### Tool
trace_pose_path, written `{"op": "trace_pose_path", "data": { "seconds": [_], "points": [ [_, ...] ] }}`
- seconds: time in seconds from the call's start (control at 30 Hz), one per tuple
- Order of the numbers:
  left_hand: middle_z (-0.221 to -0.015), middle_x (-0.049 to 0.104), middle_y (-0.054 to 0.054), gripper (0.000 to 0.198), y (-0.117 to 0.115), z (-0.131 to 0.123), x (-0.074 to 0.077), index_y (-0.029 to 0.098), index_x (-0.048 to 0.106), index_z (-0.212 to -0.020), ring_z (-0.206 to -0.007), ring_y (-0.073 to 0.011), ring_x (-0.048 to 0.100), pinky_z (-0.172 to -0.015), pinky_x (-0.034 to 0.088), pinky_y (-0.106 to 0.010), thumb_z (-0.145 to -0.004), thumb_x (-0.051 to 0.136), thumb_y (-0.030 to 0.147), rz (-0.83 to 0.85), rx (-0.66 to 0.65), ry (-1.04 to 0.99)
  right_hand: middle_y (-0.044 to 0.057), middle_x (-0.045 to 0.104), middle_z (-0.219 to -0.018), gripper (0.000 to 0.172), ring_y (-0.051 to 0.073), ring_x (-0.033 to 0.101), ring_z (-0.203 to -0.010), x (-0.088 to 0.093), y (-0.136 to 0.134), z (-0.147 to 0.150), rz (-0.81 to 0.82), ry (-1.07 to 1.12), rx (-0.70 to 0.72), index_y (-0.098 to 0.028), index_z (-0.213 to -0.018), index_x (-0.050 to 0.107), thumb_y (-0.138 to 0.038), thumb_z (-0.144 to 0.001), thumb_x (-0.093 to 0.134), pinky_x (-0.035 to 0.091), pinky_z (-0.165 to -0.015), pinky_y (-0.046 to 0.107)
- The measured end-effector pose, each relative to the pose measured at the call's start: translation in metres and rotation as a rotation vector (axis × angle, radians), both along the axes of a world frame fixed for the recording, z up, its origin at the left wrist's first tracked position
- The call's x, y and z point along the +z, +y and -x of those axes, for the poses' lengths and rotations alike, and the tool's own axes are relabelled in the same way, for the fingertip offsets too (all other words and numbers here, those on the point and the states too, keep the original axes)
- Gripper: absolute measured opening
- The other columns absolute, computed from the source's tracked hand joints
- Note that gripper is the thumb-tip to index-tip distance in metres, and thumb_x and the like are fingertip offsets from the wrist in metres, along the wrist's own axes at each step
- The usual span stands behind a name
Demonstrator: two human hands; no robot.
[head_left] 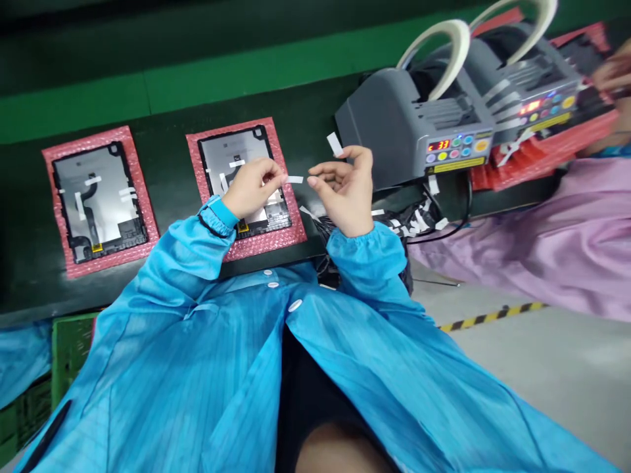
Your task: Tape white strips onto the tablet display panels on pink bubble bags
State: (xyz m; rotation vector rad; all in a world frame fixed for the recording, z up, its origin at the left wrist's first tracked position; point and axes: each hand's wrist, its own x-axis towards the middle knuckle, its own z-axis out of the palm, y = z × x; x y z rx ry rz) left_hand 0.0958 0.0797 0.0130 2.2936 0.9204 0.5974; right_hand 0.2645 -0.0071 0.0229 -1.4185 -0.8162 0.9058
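Head view shows both my hands over the bench's front half, sleeves blue. My left hand (pixel 254 187) has thumb and fingertips pinched together on one end of a short white strip (pixel 295 179), which sticks out toward my right hand (pixel 348 194), just short of its thumb. That right hand is loosely curled with the thumb apart from the index finger, and a second white strip (pixel 334 144) stands at the index fingertip. Under my left hand lies a framed panel (pixel 251 141) on pink bubble wrap (pixel 293 220); a matching panel (pixel 106 210), also on bubble wrap, lies farther left. To my right sits a grey tape dispenser (pixel 389 125) with a lit display, and another dispenser (pixel 522 82) stands beside it, near a co-worker's hand (pixel 614 71).
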Motion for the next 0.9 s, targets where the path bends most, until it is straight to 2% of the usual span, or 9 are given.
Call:
{"op": "trace_pose_path", "data": {
  "seconds": [0.13,0.3,0.47,0.57,0.67,0.77,0.9],
  "points": [
    [-0.083,0.067,-0.003,0.023,0.003,0.004,-0.004,0.019,0.060,-0.079,-0.082,-0.0173,0.061,-0.079,0.049,-0.031,-0.096,0.055,0.036,0.023,0.022,-0.007,-0.006,0.067,-0.084,0.047,0.009,0.063,-0.070,-0.002,0.011,0.005,0.028,0.072,0.016,-0.026,-0.095,0.042,-0.018,-0.069,0.081,0.052,-0.063,0.023],
    [-0.083,0.067,-0.003,0.027,0.005,0.007,-0.008,0.019,0.061,-0.082,-0.082,-0.0173,0.061,-0.078,0.049,-0.031,-0.096,0.054,0.041,0.024,0.037,-0.020,-0.011,0.060,-0.069,0.050,0.008,0.060,-0.063,-0.007,0.022,0.012,0.047,0.148,0.023,-0.026,-0.092,0.042,-0.010,-0.066,0.081,0.049,-0.058,0.021],
    [-0.080,0.066,-0.003,0.027,0.008,0.003,-0.022,0.019,0.060,-0.078,-0.080,-0.0173,0.060,-0.077,0.050,-0.031,-0.094,0.058,0.040,0.051,0.150,-0.018,-0.014,0.059,-0.063,0.051,0.007,0.058,-0.056,-0.019,0.039,0.011,0.021,0.070,0.079,-0.027,-0.091,0.037,-0.007,-0.066,0.077,0.048,-0.057,0.020],
    [-0.084,0.066,-0.005,0.024,0.012,-0.001,-0.038,0.019,0.060,-0.074,-0.087,-0.0221,0.061,-0.086,0.050,-0.040,-0.091,0.061,0.036,0.011,0.273,0.057,-0.016,0.056,-0.057,0.049,0.006,0.054,-0.049,-0.031,0.053,0.010,0.072,-0.033,0.149,-0.027,-0.089,0.033,-0.003,-0.067,0.069,0.047,-0.056,0.019],
    [-0.093,0.066,-0.010,0.027,0.015,-0.004,-0.055,0.018,0.062,-0.074,-0.101,-0.0299,0.059,-0.091,0.048,-0.049,-0.090,0.062,0.040,-0.054,0.340,0.109,-0.016,0.055,-0.056,0.049,0.004,0.051,-0.048,-0.043,0.062,0.009,0.173,-0.082,0.151,-0.026,-0.089,0.033,0.002,-0.066,0.065,0.045,-0.058,0.017],
    [-0.098,0.064,-0.012,0.029,0.018,-0.004,-0.066,0.018,0.063,-0.077,-0.109,-0.0342,0.055,-0.092,0.047,-0.053,-0.092,0.058,0.042,-0.086,0.337,0.133,-0.013,0.060,-0.065,0.048,0.005,0.054,-0.053,-0.051,0.065,0.010,0.179,-0.031,0.101,-0.025,-0.090,0.037,0.002,-0.065,0.067,0.046,-0.061,0.019],
    [-0.099,0.061,-0.013,0.028,0.019,-0.004,-0.072,0.018,0.064,-0.080,-0.113,-0.0365,0.053,-0.093,0.046,-0.056,-0.094,0.055,0.041,-0.084,0.320,0.166,-0.009,0.062,-0.069,0.047,0.007,0.057,-0.059,-0.052,0.065,0.010,0.168,0.036,0.086,-0.024,-0.089,0.041,0.004,-0.062,0.069,0.046,-0.062,0.021]
  ]
}}
